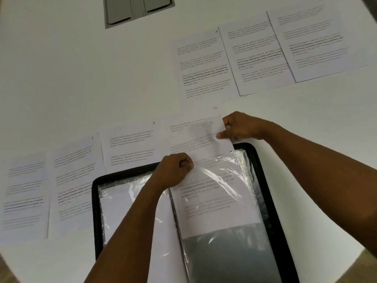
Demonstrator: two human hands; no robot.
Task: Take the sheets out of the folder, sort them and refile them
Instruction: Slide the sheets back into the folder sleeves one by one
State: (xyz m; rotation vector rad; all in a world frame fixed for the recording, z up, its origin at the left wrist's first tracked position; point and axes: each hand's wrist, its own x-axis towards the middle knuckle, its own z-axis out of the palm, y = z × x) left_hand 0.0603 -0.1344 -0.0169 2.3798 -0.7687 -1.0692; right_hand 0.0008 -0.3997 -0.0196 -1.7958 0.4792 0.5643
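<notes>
Nearest us in the head view, our two forearms reach over the open black folder [95, 203], which lies flat on the white table [81, 78] with its spine running away from us. Our left hand [175, 170] pinches the top edge of the clear sleeve [230, 252] on the right-hand page, fingers curled tight. Our right hand [238, 127] pinches the upper right corner of the sheet [216, 201], thumb on top. That sheet is partway in the sleeve, its lower half under plastic, its upper half sticking out past the folder's far edge; its long axis runs away from us, leaning slightly left, text upright to us. We cannot tell whether it is going in or coming out. Numbered loose sheets [130, 146] lie spread beyond. The next move, we judge, needs a straight slide along the sleeve while the left hand keeps the mouth open.
</notes>
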